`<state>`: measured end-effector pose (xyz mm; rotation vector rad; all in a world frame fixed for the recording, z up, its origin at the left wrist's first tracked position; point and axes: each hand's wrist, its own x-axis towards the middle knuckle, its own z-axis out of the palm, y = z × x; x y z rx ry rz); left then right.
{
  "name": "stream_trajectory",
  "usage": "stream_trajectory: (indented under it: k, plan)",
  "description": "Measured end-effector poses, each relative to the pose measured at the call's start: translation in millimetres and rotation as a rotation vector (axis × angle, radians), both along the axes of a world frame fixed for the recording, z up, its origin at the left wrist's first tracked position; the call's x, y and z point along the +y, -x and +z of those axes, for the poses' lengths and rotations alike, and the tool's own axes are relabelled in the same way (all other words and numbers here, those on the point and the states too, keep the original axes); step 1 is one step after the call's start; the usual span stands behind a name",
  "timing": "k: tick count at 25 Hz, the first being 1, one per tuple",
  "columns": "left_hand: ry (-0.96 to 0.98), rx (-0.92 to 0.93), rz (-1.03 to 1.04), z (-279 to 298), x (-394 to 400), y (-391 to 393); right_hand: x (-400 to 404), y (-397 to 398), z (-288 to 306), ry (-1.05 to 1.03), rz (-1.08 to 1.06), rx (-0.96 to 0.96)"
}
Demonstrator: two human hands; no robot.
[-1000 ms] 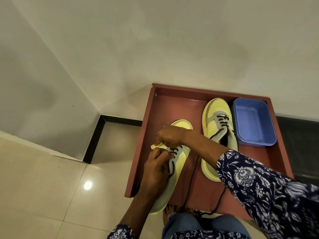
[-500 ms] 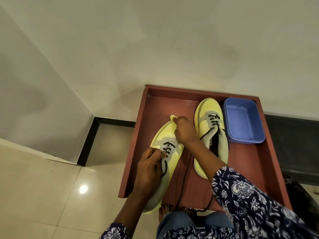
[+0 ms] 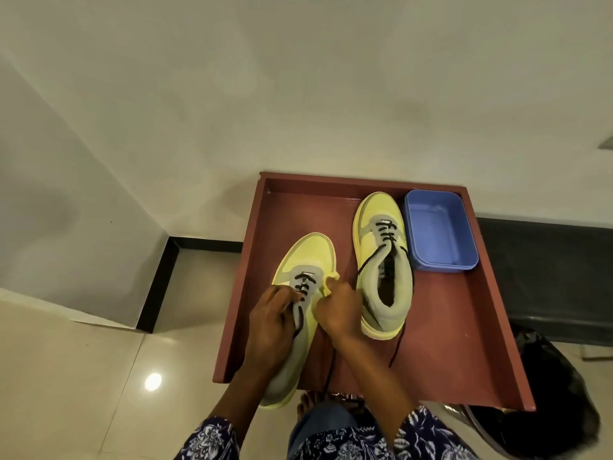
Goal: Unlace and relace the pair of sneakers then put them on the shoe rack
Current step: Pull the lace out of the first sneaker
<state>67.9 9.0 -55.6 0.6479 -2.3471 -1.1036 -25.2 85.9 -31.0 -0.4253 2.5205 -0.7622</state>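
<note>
Two yellow and grey sneakers with black laces lie on a red-brown shoe rack top (image 3: 457,330). The left sneaker (image 3: 306,257) points away from me, its heel hanging over the rack's front edge. My left hand (image 3: 273,323) grips its grey upper and pinches the black lace (image 3: 300,315) near the eyelets. My right hand (image 3: 338,308) pinches a yellow flap at the shoe's right side. The right sneaker (image 3: 381,260) stands alone beside it, with loose lace ends trailing toward me.
A blue plastic tub (image 3: 438,234) sits at the rack's back right, touching the right sneaker. White walls rise behind and to the left. Glossy floor tiles (image 3: 83,376) lie at the left. A dark bag (image 3: 557,403) sits at the lower right. My bare foot (image 3: 310,403) shows below the rack.
My right hand has come back from the left sneaker's toe to its side near the eyelets. The left hand stays on the upper. The view has shifted.
</note>
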Motion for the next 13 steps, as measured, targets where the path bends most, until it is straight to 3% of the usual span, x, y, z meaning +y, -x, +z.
stream_trajectory:
  k: [4,13]
  plan:
    - [-0.049,-0.023,0.084,3,8,6,15,-35,1,0.207,-0.225,-0.224]
    - [-0.005,-0.111,0.090,14,13,13,38,-67,-10,0.243,-0.271,-0.431]
